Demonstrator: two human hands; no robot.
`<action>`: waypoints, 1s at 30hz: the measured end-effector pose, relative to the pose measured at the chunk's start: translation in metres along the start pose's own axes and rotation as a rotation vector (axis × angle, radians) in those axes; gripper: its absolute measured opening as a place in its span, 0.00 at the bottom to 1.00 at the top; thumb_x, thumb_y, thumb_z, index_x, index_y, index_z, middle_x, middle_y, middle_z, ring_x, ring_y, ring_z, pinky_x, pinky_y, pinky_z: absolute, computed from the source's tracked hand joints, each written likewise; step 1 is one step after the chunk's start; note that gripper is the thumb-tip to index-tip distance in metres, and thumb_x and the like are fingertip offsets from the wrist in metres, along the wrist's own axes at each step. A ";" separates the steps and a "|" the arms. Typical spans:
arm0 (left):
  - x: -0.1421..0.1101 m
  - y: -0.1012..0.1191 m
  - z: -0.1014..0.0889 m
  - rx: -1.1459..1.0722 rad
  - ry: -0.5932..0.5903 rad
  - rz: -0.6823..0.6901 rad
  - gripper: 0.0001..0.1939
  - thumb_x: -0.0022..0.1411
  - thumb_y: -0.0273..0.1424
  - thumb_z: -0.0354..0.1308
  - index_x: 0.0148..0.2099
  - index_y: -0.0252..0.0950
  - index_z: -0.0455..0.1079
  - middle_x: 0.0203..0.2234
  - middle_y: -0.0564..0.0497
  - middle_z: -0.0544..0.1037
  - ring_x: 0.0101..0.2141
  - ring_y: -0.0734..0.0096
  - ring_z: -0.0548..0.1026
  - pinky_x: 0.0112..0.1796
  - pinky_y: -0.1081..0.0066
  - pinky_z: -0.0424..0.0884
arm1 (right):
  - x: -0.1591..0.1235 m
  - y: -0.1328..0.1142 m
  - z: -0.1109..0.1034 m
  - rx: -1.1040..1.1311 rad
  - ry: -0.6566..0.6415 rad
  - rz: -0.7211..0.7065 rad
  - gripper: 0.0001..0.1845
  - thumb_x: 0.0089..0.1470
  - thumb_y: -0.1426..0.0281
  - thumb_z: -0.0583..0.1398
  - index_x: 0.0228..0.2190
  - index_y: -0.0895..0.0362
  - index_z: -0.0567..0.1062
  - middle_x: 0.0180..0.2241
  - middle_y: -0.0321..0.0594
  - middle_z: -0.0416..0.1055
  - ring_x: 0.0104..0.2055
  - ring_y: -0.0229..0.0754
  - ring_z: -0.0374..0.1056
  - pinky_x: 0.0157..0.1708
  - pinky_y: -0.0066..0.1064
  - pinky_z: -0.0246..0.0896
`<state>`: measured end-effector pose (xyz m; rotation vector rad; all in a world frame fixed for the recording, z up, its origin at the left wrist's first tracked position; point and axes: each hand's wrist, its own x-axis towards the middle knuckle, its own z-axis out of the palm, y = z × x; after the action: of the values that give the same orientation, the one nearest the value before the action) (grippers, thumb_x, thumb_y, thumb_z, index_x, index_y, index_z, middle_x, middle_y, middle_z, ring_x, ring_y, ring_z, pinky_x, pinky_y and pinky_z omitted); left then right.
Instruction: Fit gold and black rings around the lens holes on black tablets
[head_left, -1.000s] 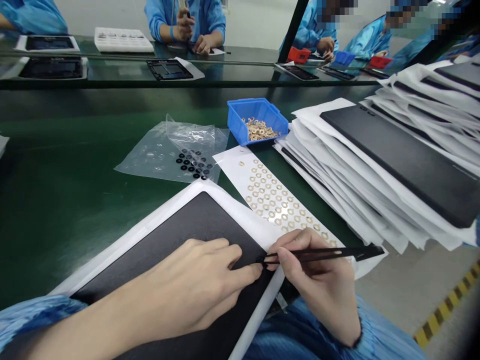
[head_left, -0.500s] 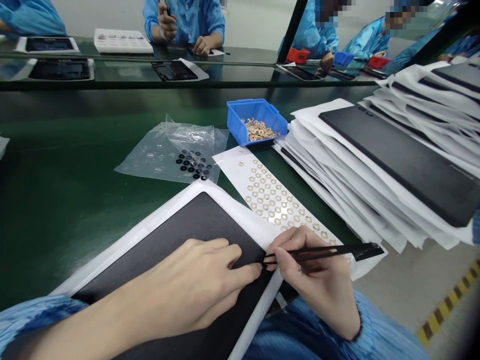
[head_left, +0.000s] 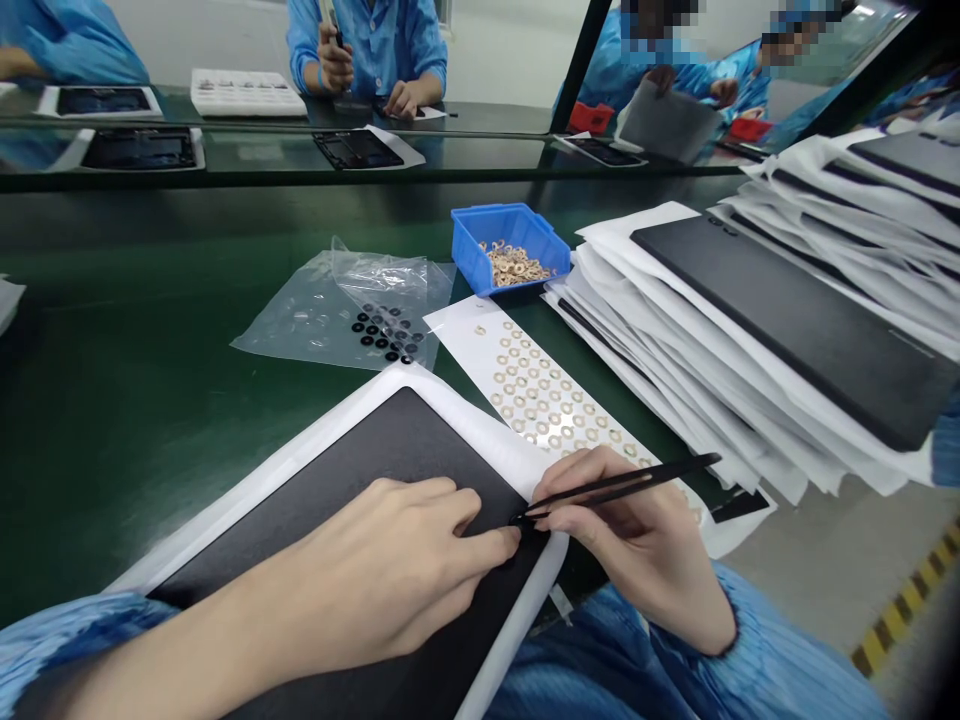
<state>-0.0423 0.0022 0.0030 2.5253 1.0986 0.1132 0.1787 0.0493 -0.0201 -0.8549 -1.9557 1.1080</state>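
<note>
A black flat panel (head_left: 410, 437), likely a tablet back cover, lies on white wrapping (head_left: 247, 487) in front of me. My left hand (head_left: 420, 570) rests palm down across it, holding nothing, its index fingertip at a small black ring (head_left: 517, 519) near the panel's right corner. The fingers are loosely bent and the thumb is hidden. Pinched in my right hand (head_left: 622, 530) are black tweezers (head_left: 630, 482), their tips at that same ring. Whether the tips grip the ring is too small to tell.
Beyond the panel lie a clear plastic bag (head_left: 300, 290) with black rings (head_left: 386, 330), a sheet of tan ring stickers (head_left: 555, 400), and a blue bin (head_left: 472, 250) of tan rings. Wrapped panels (head_left: 780, 320) are stacked at right. A co-worker (head_left: 367, 50) sits across a ledge (head_left: 247, 177).
The rear end of the tweezers has swung up and left in my right hand, while the tips stay near the ring. My left hand has barely moved. A background co-worker now lifts a grey panel.
</note>
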 end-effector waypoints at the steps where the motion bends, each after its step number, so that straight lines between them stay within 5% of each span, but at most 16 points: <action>1: 0.000 0.000 0.000 -0.002 0.002 0.002 0.11 0.66 0.27 0.46 0.50 0.43 0.60 0.29 0.54 0.64 0.29 0.68 0.65 0.23 0.69 0.52 | 0.000 0.000 0.001 -0.005 0.001 -0.002 0.00 0.55 0.72 0.60 0.32 0.56 0.72 0.30 0.38 0.71 0.31 0.39 0.70 0.29 0.30 0.67; 9: 0.000 0.000 0.001 -0.027 0.043 -0.019 0.08 0.67 0.28 0.46 0.48 0.42 0.60 0.29 0.55 0.67 0.30 0.69 0.67 0.24 0.70 0.53 | -0.002 -0.002 0.004 0.049 0.049 0.008 0.02 0.55 0.72 0.60 0.30 0.56 0.72 0.27 0.38 0.71 0.28 0.39 0.70 0.27 0.31 0.67; 14: 0.001 0.000 0.000 -0.082 0.085 -0.078 0.02 0.65 0.30 0.48 0.40 0.37 0.58 0.29 0.55 0.69 0.27 0.71 0.67 0.23 0.70 0.54 | -0.003 -0.021 -0.012 0.076 0.033 0.046 0.05 0.56 0.70 0.59 0.29 0.56 0.72 0.26 0.39 0.71 0.25 0.40 0.70 0.23 0.31 0.68; 19: 0.004 0.000 -0.001 -0.026 0.084 -0.047 0.03 0.64 0.30 0.49 0.37 0.37 0.58 0.29 0.54 0.70 0.28 0.69 0.70 0.25 0.71 0.57 | 0.036 -0.051 -0.026 -0.104 -0.017 -0.064 0.05 0.53 0.69 0.61 0.26 0.56 0.74 0.26 0.39 0.72 0.26 0.41 0.72 0.22 0.30 0.70; 22: 0.005 0.001 -0.001 0.011 0.120 -0.032 0.03 0.63 0.30 0.50 0.37 0.37 0.59 0.29 0.54 0.71 0.28 0.69 0.70 0.24 0.71 0.58 | 0.089 -0.051 0.000 -0.075 -0.067 -0.116 0.05 0.51 0.71 0.62 0.25 0.57 0.71 0.22 0.37 0.73 0.24 0.41 0.73 0.25 0.30 0.70; 26: 0.003 0.001 0.000 0.073 0.164 -0.002 0.03 0.63 0.30 0.51 0.38 0.36 0.59 0.30 0.53 0.72 0.29 0.69 0.71 0.25 0.70 0.60 | 0.163 -0.032 0.062 -0.034 -0.177 -0.145 0.07 0.51 0.70 0.62 0.24 0.58 0.69 0.21 0.39 0.73 0.25 0.43 0.74 0.26 0.31 0.69; 30: 0.000 -0.001 0.001 0.149 0.196 0.002 0.04 0.64 0.31 0.51 0.37 0.36 0.60 0.29 0.53 0.72 0.29 0.69 0.71 0.24 0.70 0.59 | 0.204 -0.010 0.113 -0.091 -0.227 -0.189 0.07 0.52 0.70 0.59 0.25 0.59 0.69 0.23 0.41 0.74 0.27 0.41 0.74 0.30 0.29 0.68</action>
<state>-0.0425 0.0022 0.0014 2.6935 1.2201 0.2949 -0.0231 0.1648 0.0000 -0.5966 -2.2373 1.0476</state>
